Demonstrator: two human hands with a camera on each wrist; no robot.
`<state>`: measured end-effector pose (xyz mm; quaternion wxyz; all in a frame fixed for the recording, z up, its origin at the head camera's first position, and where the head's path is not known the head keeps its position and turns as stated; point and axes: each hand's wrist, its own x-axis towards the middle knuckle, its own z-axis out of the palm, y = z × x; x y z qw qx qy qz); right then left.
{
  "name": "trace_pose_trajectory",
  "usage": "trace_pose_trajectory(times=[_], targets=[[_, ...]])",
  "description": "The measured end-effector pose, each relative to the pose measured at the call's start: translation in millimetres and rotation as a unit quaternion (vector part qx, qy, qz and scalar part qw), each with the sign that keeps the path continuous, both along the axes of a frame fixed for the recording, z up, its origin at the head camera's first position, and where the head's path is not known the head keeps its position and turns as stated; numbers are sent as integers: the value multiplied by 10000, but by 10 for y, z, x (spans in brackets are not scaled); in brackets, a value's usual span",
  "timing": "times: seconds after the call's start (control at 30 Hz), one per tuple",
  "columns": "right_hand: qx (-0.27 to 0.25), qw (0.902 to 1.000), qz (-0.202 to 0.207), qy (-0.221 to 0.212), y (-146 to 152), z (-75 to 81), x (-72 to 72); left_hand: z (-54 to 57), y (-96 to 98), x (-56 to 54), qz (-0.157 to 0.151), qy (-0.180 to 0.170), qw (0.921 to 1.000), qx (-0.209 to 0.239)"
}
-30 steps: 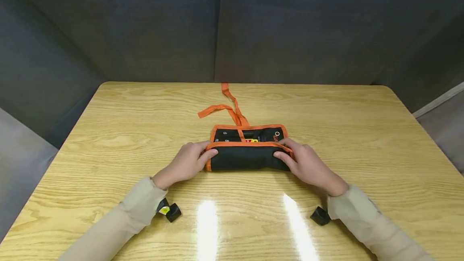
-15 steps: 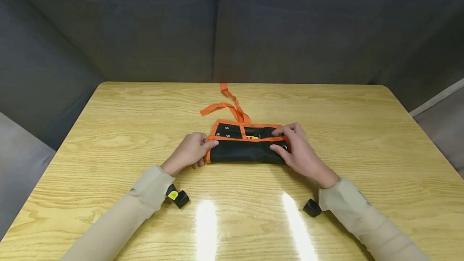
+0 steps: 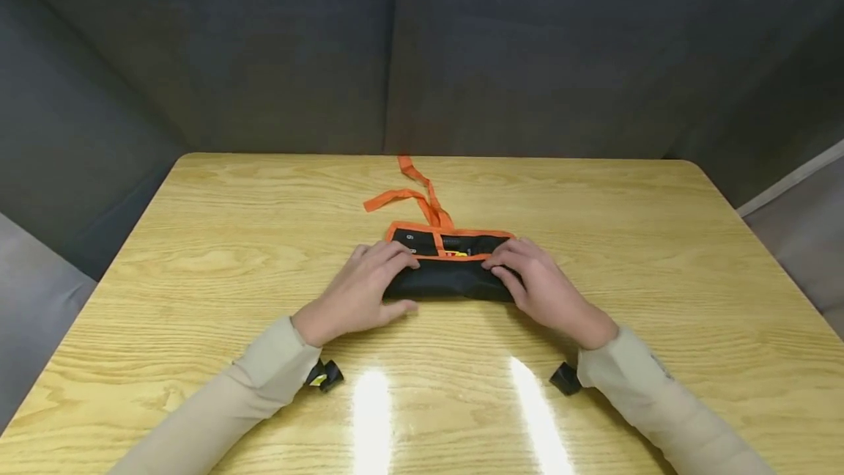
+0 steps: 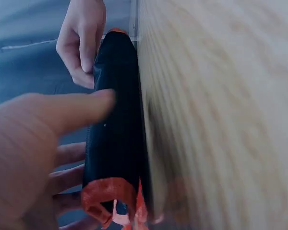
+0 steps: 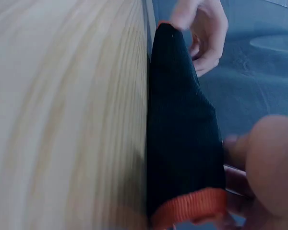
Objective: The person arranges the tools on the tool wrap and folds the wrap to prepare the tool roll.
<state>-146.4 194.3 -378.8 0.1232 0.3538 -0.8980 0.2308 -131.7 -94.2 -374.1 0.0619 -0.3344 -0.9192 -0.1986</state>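
A black fabric tool roll (image 3: 450, 281) with orange edging lies partly rolled up on the table. Its far flap shows white marks and a red-and-yellow label (image 3: 455, 253). Two orange tie straps (image 3: 427, 200) trail from it toward the far edge. My left hand (image 3: 361, 290) lies over the roll's left end, fingers on top, with the thumb spread away in front. At the right end, my right hand (image 3: 543, 290) pinches the orange upper edge between thumb and fingers. Both wrist views show the rolled black side (image 4: 116, 105) close up; some fingertips are hidden behind it.
The wooden table (image 3: 659, 240) carries two bright reflections near the front. Dark grey curtains (image 3: 527, 50) stand behind it and at the sides. Small black devices (image 3: 565, 378) sit beneath both sleeve cuffs.
My left hand has gone from gripping the roll's left end to lying over its top, further inward. The right hand has shifted slightly inward along the edge. The roll has turned slightly.
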Motion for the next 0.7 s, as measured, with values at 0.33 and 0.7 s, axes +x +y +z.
trace_pose_trajectory(times=[0.33, 0.7], targets=[[458, 9989, -48, -89, 32, 9, 46, -2, -91, -133, -626, -341, 9964, -460], [394, 9989, 0, -272, 22, 14, -121, 103, -152, -383, -586, -1558, 9858, -217]])
